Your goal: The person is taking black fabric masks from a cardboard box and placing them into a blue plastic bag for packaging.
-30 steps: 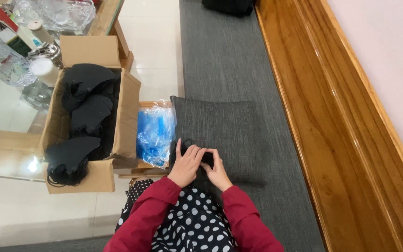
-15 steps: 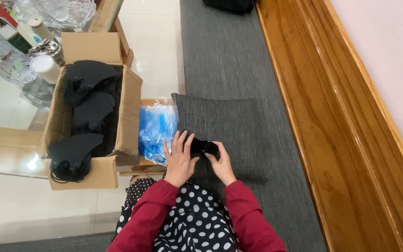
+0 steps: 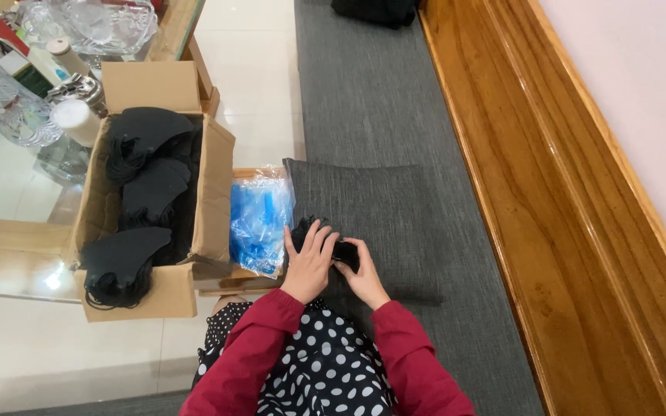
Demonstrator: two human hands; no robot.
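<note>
Here, both hands meet over a small black item (image 3: 342, 251), seemingly a folded mask, on a grey cushion (image 3: 371, 208). The left hand (image 3: 311, 258) lies spread flat on top of it, fingers fanned and pressing down, while the right hand (image 3: 364, 276) curls around its right end, fingertips closed on the dark material. Half a second ago the left palm stood off to the left side with the piece plainly showing between the hands; now it has slid over the piece, which looks like a pressing or folding stage under way. Only a dark sliver shows between the two hands, near the cushion's front left corner. Just beyond that edge sits a crinkled blue plastic bag (image 3: 260, 219), and further left an open cardboard box (image 3: 210, 192) stacked with black masks (image 3: 148, 189). The cushion rests on a grey upholstered bench (image 3: 379, 100) edged by a polished wooden ledge (image 3: 533, 154). Red sleeves and a polka-dot garment fill the near edge.
</note>
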